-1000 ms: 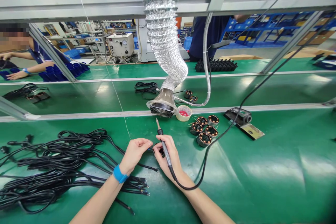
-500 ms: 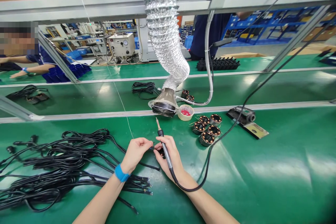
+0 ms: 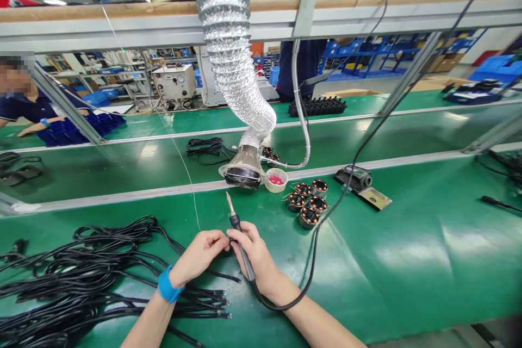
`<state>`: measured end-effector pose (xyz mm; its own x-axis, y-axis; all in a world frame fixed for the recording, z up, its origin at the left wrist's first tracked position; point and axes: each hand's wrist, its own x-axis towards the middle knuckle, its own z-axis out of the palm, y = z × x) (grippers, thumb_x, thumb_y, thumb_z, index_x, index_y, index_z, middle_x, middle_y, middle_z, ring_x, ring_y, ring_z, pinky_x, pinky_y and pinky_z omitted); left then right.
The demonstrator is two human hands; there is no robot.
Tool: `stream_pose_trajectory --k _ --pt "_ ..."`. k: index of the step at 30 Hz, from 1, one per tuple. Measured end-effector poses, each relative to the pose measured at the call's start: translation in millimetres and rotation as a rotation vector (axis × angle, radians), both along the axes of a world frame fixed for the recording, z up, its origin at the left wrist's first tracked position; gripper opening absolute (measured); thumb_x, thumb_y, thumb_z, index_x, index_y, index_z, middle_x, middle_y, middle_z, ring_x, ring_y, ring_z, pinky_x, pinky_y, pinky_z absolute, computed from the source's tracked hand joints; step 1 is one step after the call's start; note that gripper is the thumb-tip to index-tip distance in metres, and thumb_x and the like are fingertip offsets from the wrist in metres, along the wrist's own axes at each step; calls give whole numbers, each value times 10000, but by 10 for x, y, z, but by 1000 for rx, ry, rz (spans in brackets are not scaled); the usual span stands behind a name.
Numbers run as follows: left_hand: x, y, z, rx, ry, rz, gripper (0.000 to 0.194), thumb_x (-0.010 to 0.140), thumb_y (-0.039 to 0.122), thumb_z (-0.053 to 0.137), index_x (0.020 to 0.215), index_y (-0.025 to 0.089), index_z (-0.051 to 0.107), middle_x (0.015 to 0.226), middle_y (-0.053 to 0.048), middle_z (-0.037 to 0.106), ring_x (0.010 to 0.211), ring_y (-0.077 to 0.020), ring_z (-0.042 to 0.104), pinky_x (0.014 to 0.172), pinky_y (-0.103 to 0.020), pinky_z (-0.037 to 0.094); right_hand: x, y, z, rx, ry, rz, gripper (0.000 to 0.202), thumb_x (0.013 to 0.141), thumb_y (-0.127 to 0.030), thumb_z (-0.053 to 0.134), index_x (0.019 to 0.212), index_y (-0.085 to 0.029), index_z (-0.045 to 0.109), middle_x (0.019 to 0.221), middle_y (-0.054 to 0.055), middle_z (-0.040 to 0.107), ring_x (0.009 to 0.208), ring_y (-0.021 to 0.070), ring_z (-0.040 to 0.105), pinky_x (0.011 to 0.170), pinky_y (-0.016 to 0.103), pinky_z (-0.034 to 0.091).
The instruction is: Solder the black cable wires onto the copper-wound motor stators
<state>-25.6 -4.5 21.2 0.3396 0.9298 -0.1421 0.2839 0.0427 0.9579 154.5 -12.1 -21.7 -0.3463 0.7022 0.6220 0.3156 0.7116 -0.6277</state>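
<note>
**Soldering iron in my right hand, wire end in my left**

My right hand (image 3: 255,253) is clamped around one soldering iron (image 3: 238,234), its tip pointing far and slightly left, and its black cord (image 3: 326,223) loops off my wrist toward the right. My left hand (image 3: 198,255) has its fingers pinched together on the end of one thin black wire (image 3: 225,274), touching my right fingertips just near the iron's handle. I wear one blue wristband (image 3: 166,286) on the left wrist.

A big tangle of black cables (image 3: 81,277) lies on the green counter (image 3: 408,261) at the near left; I cannot count them. Far of my hands one silver duct (image 3: 236,76) hangs down and ends in one hood (image 3: 243,171). Just right of it sits one small cup (image 3: 276,179) with something pink inside. Right of that I count four copper-wound coils (image 3: 308,204) in a tight cluster, and two more (image 3: 269,155) sit farther off behind the hood. One iron stand (image 3: 361,185) lies to the right of the cluster.

Two other people are at the far benches, one at the far left (image 3: 28,111), one straight ahead (image 3: 302,65).
</note>
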Motion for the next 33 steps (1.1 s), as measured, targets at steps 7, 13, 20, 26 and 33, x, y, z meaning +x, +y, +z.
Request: stream_pose_trajectory --k 7,13,20,26,33 --pt "129 37 -256 -237 -432 169 414 825 521 658 704 137 562 556 38 496 398 -30 258 419 -212 161 -115 -33 -48 -91 111 -109 364 929 -55 417 1213 -242 549 1056 66 536 876 144 632 790 246 545" --pt "91 166 -241 -143 -440 221 368 819 482 691 735 129 628 650 -10 590 568 -91 477 557 -213 385 -57 -52 197 -25 92 -194 400 930 -93 458 1307 -221 493 1192 110 546 1001 170 635 881 287 539" --pt "-217 770 -189 -27 -347 407 473 662 577 770 708 123 643 659 -34 626 583 -109 511 574 -237 412 534 -69 595 262 -96 -476 381 950 -115 492 1314 -224 515 1079 83 653 967 196 641 858 325 533" --pt "-560 1166 -101 8 -271 581 482 624 552 775 754 100 668 679 -85 669 571 -142 566 550 -260 445 1286 107 324 226 -391 -715 327 985 -188 378 1267 -179 545 1095 136 630 990 274 612 844 439 523" --pt "-434 476 99 198 -83 602 454 880 558 514 806 145 686 409 69 360 408 -86 314 453 -219 253 1569 103 136 105 -475 -606 316 945 -190 383 1230 -177 519 1080 129 615 962 274 598 843 440 511"
